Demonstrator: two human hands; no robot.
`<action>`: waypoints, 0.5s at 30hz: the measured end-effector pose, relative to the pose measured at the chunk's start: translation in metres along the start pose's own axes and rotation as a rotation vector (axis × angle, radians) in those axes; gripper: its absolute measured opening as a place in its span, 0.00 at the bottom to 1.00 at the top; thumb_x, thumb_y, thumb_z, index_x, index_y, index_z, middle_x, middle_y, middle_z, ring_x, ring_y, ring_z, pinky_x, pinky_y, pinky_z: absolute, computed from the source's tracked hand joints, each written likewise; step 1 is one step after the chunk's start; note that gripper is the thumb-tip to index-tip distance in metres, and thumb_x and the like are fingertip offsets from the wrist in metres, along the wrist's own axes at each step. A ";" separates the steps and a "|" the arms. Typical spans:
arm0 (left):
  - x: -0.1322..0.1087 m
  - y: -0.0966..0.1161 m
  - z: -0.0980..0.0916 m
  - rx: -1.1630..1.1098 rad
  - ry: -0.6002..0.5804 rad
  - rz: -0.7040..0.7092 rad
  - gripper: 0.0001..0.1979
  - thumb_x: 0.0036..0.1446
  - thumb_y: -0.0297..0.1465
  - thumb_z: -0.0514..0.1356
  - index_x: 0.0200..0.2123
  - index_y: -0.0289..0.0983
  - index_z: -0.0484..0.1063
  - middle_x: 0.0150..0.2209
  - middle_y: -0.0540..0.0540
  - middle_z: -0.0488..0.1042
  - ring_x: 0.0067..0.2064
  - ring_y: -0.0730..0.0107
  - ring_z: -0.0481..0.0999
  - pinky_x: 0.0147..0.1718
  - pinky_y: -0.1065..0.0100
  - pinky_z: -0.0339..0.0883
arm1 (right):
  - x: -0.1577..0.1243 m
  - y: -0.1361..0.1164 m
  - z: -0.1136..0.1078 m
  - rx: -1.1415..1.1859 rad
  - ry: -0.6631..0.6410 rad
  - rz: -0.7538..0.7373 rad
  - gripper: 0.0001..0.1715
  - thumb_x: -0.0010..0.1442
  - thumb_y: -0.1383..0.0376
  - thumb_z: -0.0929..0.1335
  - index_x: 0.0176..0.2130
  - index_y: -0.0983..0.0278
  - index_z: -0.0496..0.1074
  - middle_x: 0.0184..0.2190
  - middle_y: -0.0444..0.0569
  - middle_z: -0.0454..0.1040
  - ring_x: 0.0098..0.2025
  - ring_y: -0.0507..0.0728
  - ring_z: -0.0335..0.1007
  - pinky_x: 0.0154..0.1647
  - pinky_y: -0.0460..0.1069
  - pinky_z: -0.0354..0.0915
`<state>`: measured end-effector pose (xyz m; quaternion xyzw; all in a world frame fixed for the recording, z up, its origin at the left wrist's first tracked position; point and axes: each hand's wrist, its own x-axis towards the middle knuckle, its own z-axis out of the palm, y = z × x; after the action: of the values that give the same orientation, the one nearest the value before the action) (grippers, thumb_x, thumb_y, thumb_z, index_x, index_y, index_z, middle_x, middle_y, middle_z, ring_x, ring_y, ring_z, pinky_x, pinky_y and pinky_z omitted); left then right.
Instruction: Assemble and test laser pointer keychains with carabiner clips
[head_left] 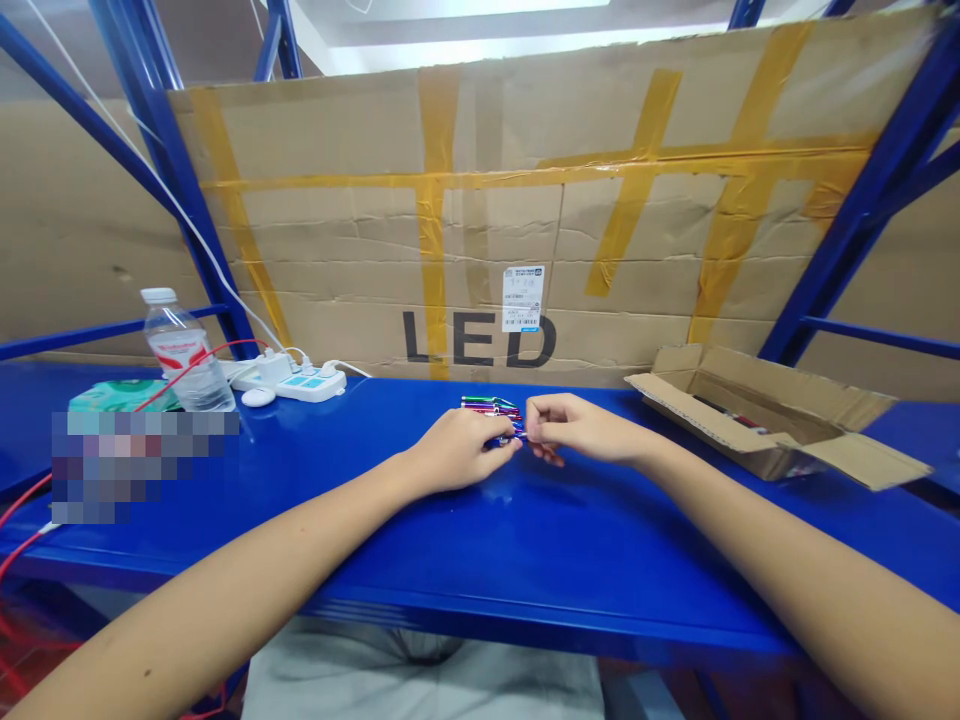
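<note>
Several shiny coloured pens, green, purple and red among them, lie side by side on the blue table, in front of the cardboard panel. My left hand has its fingers closed on a blue pen at the near side of the row. From the right, my right hand meets the pen's tip with thumb and forefinger pinched together; whether it grips the tip is too small to tell. Part of the row is hidden behind my left hand.
An open cardboard box holding a few pens stands at the right. On the left are a water bottle, a green packet, a white power strip and red cables. A large cardboard panel closes off the back.
</note>
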<state>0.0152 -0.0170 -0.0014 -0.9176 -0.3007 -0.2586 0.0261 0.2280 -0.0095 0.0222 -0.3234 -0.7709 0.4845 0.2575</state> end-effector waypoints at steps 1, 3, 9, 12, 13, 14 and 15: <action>0.000 -0.001 0.000 0.014 0.012 0.003 0.11 0.63 0.33 0.54 0.33 0.37 0.74 0.29 0.46 0.76 0.29 0.68 0.73 0.28 0.69 0.57 | 0.001 0.001 0.002 0.035 0.016 -0.005 0.08 0.54 0.64 0.68 0.28 0.64 0.64 0.22 0.41 0.70 0.22 0.49 0.65 0.24 0.46 0.62; 0.001 -0.002 0.000 0.024 0.028 0.009 0.10 0.63 0.31 0.54 0.34 0.36 0.74 0.31 0.45 0.78 0.30 0.67 0.74 0.29 0.69 0.58 | 0.003 0.004 0.007 0.126 0.083 -0.015 0.10 0.54 0.62 0.69 0.28 0.64 0.64 0.20 0.40 0.67 0.20 0.48 0.62 0.22 0.45 0.59; -0.001 -0.007 0.002 0.018 0.048 0.025 0.09 0.63 0.30 0.54 0.36 0.38 0.75 0.32 0.48 0.79 0.31 0.69 0.75 0.29 0.70 0.60 | 0.011 0.016 0.017 0.290 0.132 -0.006 0.15 0.53 0.57 0.71 0.29 0.64 0.64 0.23 0.45 0.73 0.20 0.50 0.65 0.18 0.45 0.57; -0.002 -0.007 0.004 0.068 0.058 0.026 0.10 0.63 0.31 0.54 0.34 0.38 0.74 0.29 0.47 0.77 0.30 0.68 0.75 0.28 0.69 0.59 | 0.012 0.020 0.019 0.264 0.171 -0.057 0.15 0.54 0.56 0.70 0.29 0.63 0.63 0.21 0.43 0.71 0.18 0.49 0.62 0.16 0.45 0.56; -0.003 -0.006 0.005 0.090 0.061 0.023 0.10 0.63 0.31 0.53 0.34 0.38 0.73 0.29 0.47 0.77 0.29 0.68 0.75 0.27 0.69 0.59 | 0.012 0.021 0.020 0.235 0.187 -0.071 0.15 0.55 0.57 0.70 0.29 0.63 0.63 0.19 0.41 0.69 0.17 0.48 0.60 0.16 0.44 0.55; -0.003 -0.006 0.005 0.111 0.063 0.019 0.11 0.64 0.32 0.53 0.33 0.37 0.73 0.28 0.46 0.77 0.29 0.67 0.74 0.27 0.69 0.58 | 0.012 0.021 0.020 0.195 0.202 -0.082 0.14 0.55 0.58 0.70 0.29 0.63 0.63 0.18 0.39 0.67 0.16 0.48 0.59 0.16 0.44 0.54; -0.003 -0.005 0.006 0.128 0.061 0.015 0.11 0.64 0.32 0.52 0.32 0.37 0.73 0.28 0.46 0.76 0.29 0.67 0.74 0.26 0.69 0.58 | 0.012 0.022 0.020 0.145 0.214 -0.090 0.13 0.54 0.59 0.69 0.29 0.63 0.63 0.17 0.38 0.65 0.16 0.48 0.58 0.16 0.44 0.53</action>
<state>0.0132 -0.0131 -0.0087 -0.9080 -0.3087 -0.2667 0.0957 0.2114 -0.0055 -0.0046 -0.3189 -0.7157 0.4896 0.3826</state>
